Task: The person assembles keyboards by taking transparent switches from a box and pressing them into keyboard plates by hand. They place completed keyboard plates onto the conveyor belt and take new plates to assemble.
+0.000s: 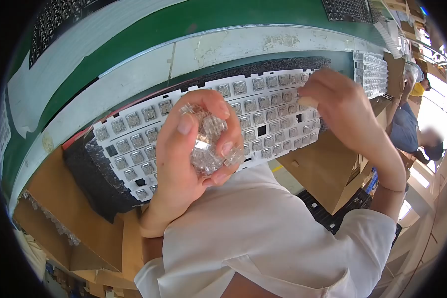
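Note:
My left hand (176,154) is cupped, palm up, around a heap of clear plastic key switches (206,141) and hovers over the middle of a white keyboard plate (129,111). Rows of clear switches fill most of this plate, and a few square openings show dark between them. At the plate's right part, my right hand (337,97) bends down with thumb and fingers pinched close to the upper rows. Whatever lies between those fingertips is too small to tell. Dark grey foam (87,171) lies under the plate.
Behind the plate run a pale ledge (223,44) and a green surface (159,25) with dark boards (347,10). Another switch-filled plate (372,74) is at right. Cardboard boxes (323,169) stand on both sides. A person in blue (407,126) is at far right.

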The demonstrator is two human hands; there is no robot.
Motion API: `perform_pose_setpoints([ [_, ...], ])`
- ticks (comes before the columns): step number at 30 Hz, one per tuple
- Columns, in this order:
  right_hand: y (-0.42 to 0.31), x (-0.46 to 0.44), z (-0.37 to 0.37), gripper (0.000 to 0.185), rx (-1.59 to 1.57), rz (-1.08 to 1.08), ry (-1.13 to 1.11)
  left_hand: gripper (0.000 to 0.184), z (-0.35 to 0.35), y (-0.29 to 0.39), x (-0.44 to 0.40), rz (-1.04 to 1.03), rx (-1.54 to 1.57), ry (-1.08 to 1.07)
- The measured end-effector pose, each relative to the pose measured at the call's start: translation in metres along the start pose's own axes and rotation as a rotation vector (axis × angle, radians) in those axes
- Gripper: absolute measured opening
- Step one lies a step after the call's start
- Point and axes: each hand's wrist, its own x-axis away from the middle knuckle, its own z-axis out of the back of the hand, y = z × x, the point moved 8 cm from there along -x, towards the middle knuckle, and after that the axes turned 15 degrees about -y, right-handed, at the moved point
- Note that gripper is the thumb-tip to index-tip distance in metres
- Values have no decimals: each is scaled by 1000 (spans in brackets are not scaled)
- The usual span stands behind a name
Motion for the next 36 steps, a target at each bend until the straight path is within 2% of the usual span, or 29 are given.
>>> perform_pose_setpoints([
  [2,13,-10,6,23,-185,-53,-10,40,0,2,-1,-3,8,31],
  [6,12,-31,1,22,2,-86,-74,37,9,7,-3,-34,38,-26],
  [9,-4,-20,12,21,-9,-24,51,36,10,4,-5,-26,17,-3],
  [12,-61,6,24,30,-277,167,403,36,8,5,-1,21,-162,68],
  [13,-69,10,18,34,-490,282,437,36,3,8,0,-17,-295,108],
  [15,-79,10,9,35,-584,415,576,36,-9,12,1,-80,-508,152],
  [17,-73,4,-9,34,-929,406,565,36,-15,15,3,-126,-650,134],
  [19,-64,0,-27,30,-1268,454,540,37,-16,14,4,-138,-600,94],
  [21,-56,-1,-44,27,-1602,555,516,37,-14,5,4,-113,-389,63],
  [23,-49,-2,-55,28,-1742,694,425,36,-14,1,0,-127,-201,93],
  [25,-41,4,-63,29,-1893,566,379,34,-14,-3,-3,-109,-61,126],
  [26,-35,9,-67,31,-1955,504,353,30,-14,-7,-5,-93,101,45],
  [28,-22,19,-68,33,-1792,551,449,25,-19,-7,-7,-27,350,-59],
  [30,-6,33,-69,30,-1582,431,559,22,-20,-8,-11,2,613,-184],
  [33,13,50,-63,22,-1335,216,622,20,-18,-4,-8,-82,681,-94],
  [34,16,53,-58,18,-1323,102,658,21,-19,0,-8,-90,644,-148],
  [36,17,57,-51,20,-1013,-12,617,22,-22,2,-7,-173,711,-70],
])
